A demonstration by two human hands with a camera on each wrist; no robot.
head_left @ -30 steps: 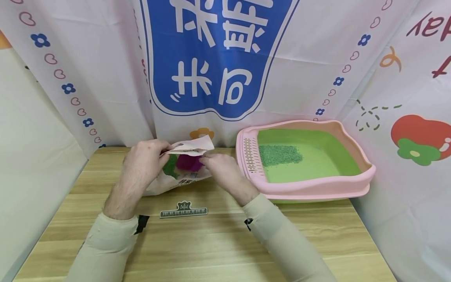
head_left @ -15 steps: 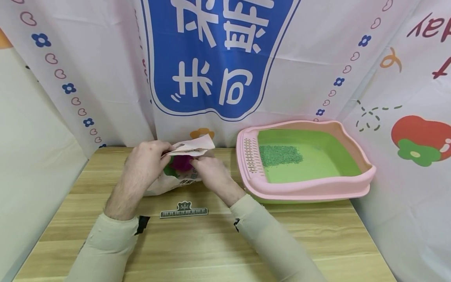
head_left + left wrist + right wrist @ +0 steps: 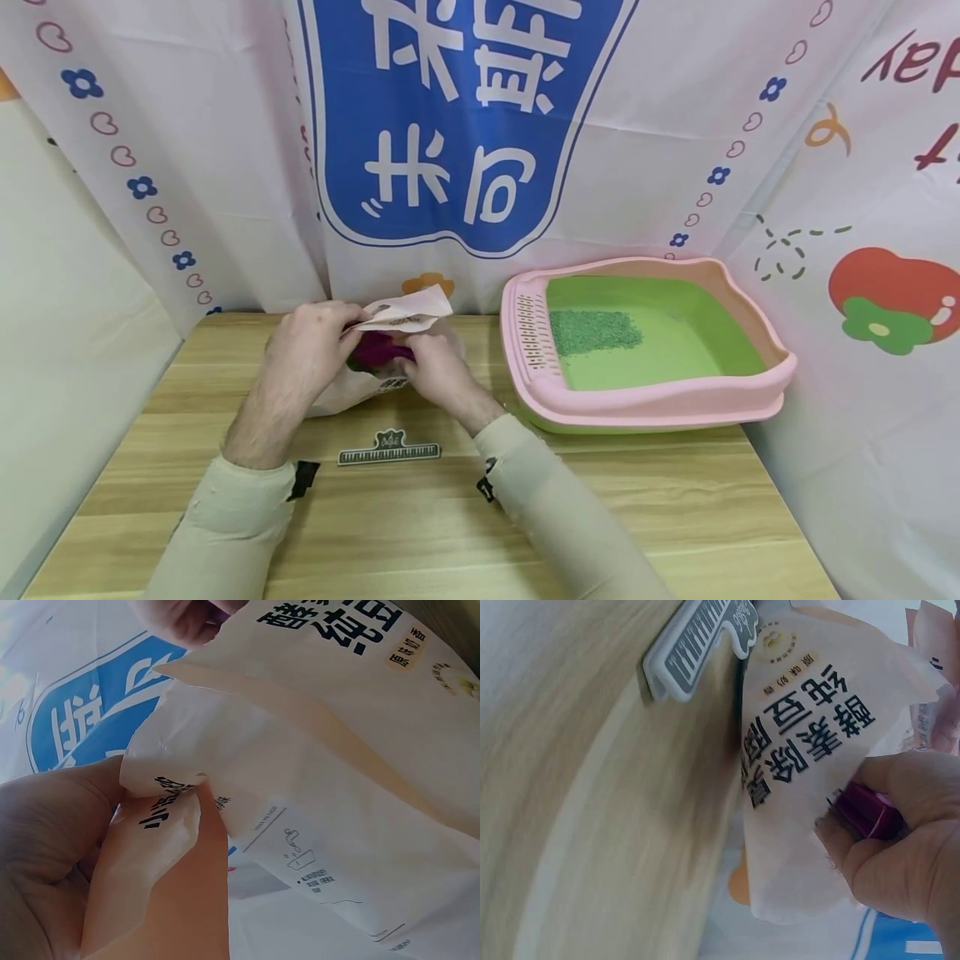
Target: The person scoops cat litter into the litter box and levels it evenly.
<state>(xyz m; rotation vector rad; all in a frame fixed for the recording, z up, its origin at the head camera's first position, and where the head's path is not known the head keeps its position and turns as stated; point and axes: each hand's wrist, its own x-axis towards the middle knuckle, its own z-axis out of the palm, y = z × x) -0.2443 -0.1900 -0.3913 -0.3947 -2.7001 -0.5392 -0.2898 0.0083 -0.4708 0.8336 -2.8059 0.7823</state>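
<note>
A pale cat litter bag (image 3: 335,396) with dark printing stands on the table at the left, its mouth spread. My left hand (image 3: 311,343) grips the bag's torn upper edge between thumb and fingers, and the left wrist view shows the folded paper flap (image 3: 142,877) in that hand (image 3: 49,847). Inside the mouth is a magenta scoop (image 3: 378,350), with a little green litter beside it. My right hand (image 3: 441,372) grips the scoop's handle (image 3: 871,815) at the bag's opening. The bag hides the scoop's front end.
A pink-rimmed green litter box (image 3: 652,403) stands at the right, with a patch of green litter (image 3: 596,332) on its floor by the slotted side. A sealing clip (image 3: 388,448) with a piano-key pattern lies in front of the bag. Printed cloth (image 3: 615,183) hangs behind.
My right hand has moved left and slightly down with the scoop, which now sits deeper in the bag. The left hand keeps its hold on the bag's edge.
</note>
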